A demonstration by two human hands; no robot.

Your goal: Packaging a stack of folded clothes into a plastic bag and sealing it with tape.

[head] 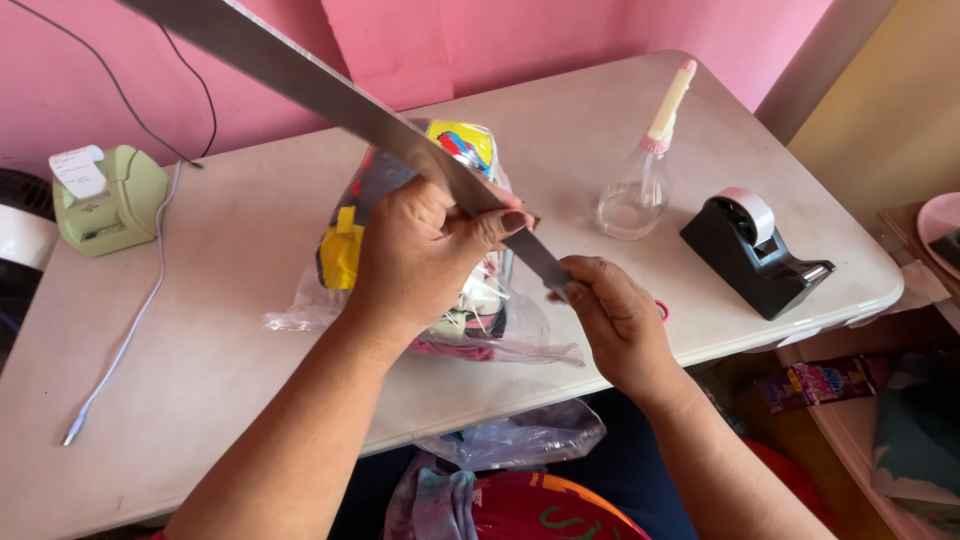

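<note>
Two hands: both are gripping one long flat strip (330,95), which is running from the far left corner of the view down to the near middle, above the table (230,330).
Left hand (415,255): is closing around the strip partway along, thumb pressing over the upper face, fingers curling under it (clenched on it, not loose).
Right hand (615,320): is pinching the strip's near end between thumb and fingertips; something small and pink is peeking out at its right edge, too hidden to identify.
Strip: is looking thin, grey and straight, likely stiff along its length yet light; the smooth faces may be slippery and the edges narrow, so holding it by the flat faces near the end and again further up, as now, seems the steadier grip.
Plastic bag (440,250): is lying on the table directly under the left hand, clear, crinkly and soft, stuffed with bright coloured items; it would probably sag if lifted by one corner.
Bottle (635,195): is standing to the right of the bag, clear with a long nozzle.
Tape dispenser (755,255): is sitting further right, black, near the table edge.
Small green printer (105,200): is resting at the far left, cable trailing toward the near side.
</note>
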